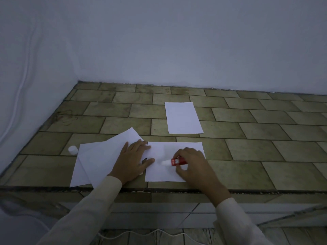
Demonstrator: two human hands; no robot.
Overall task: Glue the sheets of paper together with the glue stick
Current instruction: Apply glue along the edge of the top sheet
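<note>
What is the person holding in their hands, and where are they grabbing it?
The right hand grips the glue stick by its red body, white tip on the paper. The left hand holds nothing; it lies flat on the sheets.

Right half of table bare tile, open passage. Far strip along wall open except lone sheet, flat, no hindrance. Left near edge: overlapping sheets, white cap upright just beside them. Left hand and right hand occupy near centre, narrow gap between. Wall closes left side and back.
</note>
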